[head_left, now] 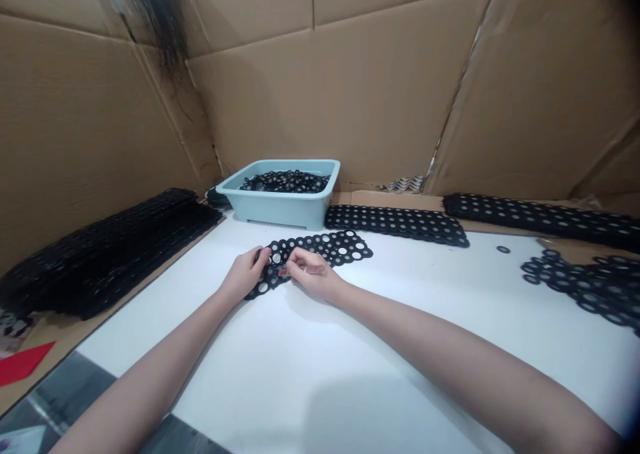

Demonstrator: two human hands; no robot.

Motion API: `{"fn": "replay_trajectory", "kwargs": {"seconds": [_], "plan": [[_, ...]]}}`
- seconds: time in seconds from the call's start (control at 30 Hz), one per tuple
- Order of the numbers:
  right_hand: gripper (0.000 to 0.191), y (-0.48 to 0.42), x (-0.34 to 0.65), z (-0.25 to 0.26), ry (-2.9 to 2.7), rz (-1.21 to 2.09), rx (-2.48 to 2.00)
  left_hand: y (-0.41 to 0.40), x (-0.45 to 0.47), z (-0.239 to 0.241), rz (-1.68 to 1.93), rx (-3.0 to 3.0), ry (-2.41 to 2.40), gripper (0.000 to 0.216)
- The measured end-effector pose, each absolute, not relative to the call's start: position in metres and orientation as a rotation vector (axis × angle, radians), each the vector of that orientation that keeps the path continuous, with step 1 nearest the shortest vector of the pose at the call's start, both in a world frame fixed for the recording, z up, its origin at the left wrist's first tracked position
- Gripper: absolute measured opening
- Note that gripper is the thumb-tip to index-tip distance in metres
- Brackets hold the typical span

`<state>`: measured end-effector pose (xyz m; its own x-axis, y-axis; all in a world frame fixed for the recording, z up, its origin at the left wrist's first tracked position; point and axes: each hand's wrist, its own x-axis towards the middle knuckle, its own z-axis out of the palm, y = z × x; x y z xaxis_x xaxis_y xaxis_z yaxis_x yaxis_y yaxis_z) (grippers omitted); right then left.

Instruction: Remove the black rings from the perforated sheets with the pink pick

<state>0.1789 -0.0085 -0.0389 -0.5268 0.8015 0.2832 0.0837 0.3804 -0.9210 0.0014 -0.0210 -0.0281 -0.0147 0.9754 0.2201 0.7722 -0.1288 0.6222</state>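
cardboard sheets [320, 87] line the wall ahead of me, and a white tabletop [280, 381] spreads out under my forearms. i take the light-blue plastic tub [280, 207] as my landmark; it is heaped with black perforated pieces [285, 182]. just in front of the tub, on the side nearest me, a black perforated strip [340, 246] lies on the tabletop between my 2 hands. my left hand [245, 274] is curled and pinching its near edge, and my right hand [313, 274] is pinching it close by, beside a small red scrap [283, 272]. my fingers hide what that scrap is.

the strip looks light and limp, probably thin rubber or foam, so i judge it will bend and drape rather than hold its shape. the narrow webs between the holes look like the weak spots, so the wider solid parts seem the better places to hold.

left of the tub sits a tall stack of similar strips [100, 254]. right of it lie 2 more strips [395, 224], [540, 221], with a tangled heap of black rings [580, 287] further along.
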Motion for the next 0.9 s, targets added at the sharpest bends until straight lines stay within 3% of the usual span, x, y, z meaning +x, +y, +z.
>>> {"fn": "replay_trajectory", "kwargs": {"seconds": [0.9], "plan": [[0.016,-0.0080,0.1773,-0.0393,-1.835,1.289,-0.773,-0.0181,-0.0021,-0.0251,0.968,1.783,1.807,0.050]]}}
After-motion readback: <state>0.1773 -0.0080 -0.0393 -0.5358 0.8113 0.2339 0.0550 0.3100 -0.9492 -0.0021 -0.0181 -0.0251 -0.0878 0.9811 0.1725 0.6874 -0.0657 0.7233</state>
